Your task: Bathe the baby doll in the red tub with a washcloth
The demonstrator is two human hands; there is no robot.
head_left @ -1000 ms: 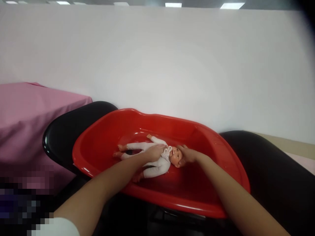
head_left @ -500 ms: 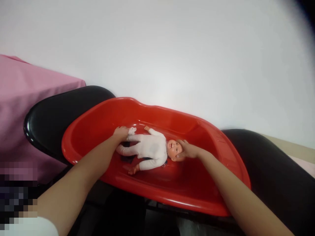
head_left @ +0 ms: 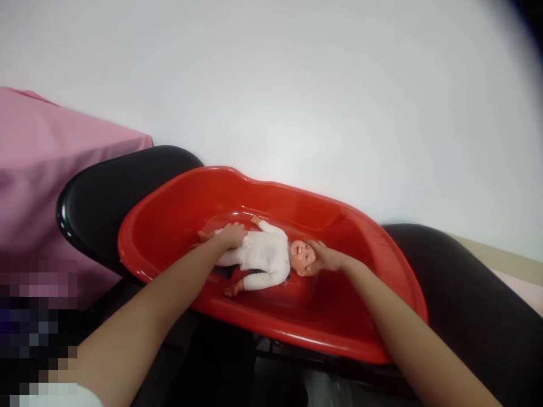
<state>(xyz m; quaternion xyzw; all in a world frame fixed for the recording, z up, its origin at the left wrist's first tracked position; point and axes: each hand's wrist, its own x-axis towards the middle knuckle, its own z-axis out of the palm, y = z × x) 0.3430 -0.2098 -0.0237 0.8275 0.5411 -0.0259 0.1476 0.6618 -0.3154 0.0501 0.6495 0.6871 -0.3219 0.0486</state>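
Observation:
A baby doll (head_left: 267,254) in a white body suit lies on its back in the red baby bathtub (head_left: 169,209), its head towards the right. My right hand (head_left: 324,257) cups the top of the doll's head, thumb on one side and fingers on the other. Across the doll's upper leg and hip rests my left hand (head_left: 234,234), palm down, with fingers bent over a small white crumpled cloth (head_left: 246,242). Most of that cloth is hidden beneath the hand. One doll foot shows beyond my left wrist. A grey round patch marks the doll's belly.
Under the tub's two ends are black chair seats, one at the left (head_left: 102,198) and one at the right (head_left: 458,294). A pink cloth (head_left: 85,135) drapes a table at far left. Behind the tub stands a white wall (head_left: 271,85).
My left hand has slid from the doll's lower leg up to its hip, to the right, taking the white cloth along. My right hand stays on the head. The view has shifted slightly.

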